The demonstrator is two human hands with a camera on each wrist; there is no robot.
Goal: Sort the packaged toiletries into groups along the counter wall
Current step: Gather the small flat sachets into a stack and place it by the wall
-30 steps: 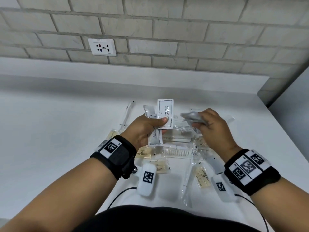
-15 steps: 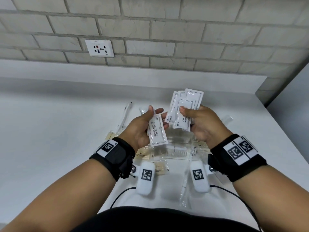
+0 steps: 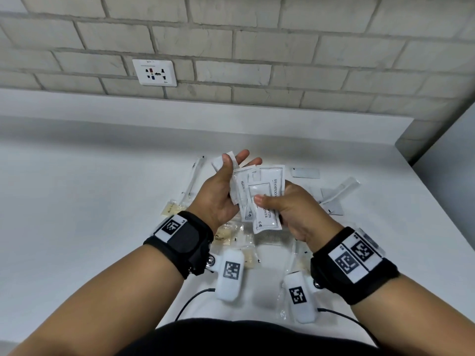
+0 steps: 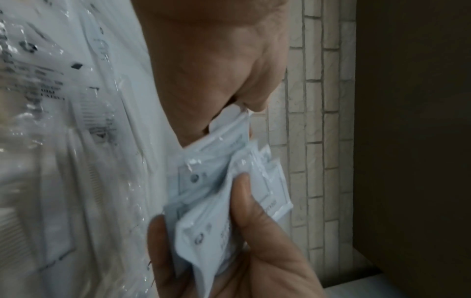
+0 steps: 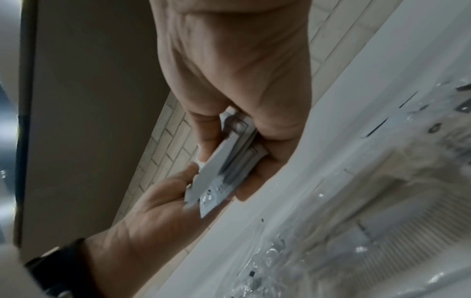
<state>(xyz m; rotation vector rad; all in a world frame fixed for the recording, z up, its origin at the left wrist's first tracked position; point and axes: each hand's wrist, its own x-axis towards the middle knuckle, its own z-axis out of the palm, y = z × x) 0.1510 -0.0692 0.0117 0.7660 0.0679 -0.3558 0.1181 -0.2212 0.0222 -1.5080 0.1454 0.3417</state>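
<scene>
Both hands are raised over the white counter [image 3: 90, 201], close together. My right hand [image 3: 272, 196] pinches a fan of several white shampoo sachets [image 3: 272, 176], its thumb lying on the front one. My left hand [image 3: 235, 158] meets the fan from the left, its thumb pressing a white sachet [image 3: 218, 163] against its straight fingers. In the left wrist view the sachets [image 4: 219, 181] sit between my left palm above and the right thumb below. In the right wrist view the stack of sachets [image 5: 229, 161] shows edge-on between the two hands.
Under the hands lies a loose pile: a wrapped toothbrush [image 3: 192, 176], yellowish soap packets [image 3: 172, 208], a wrapped comb [image 3: 272, 237], and flat packets [image 3: 305, 172] at the right. A brick wall with a socket [image 3: 155, 72] stands behind a low white ledge. The counter ends at the right.
My right hand raised a fan of sachets and moved left and down. My left hand, holding its sachet, closed in until the two hands and their sachets met.
</scene>
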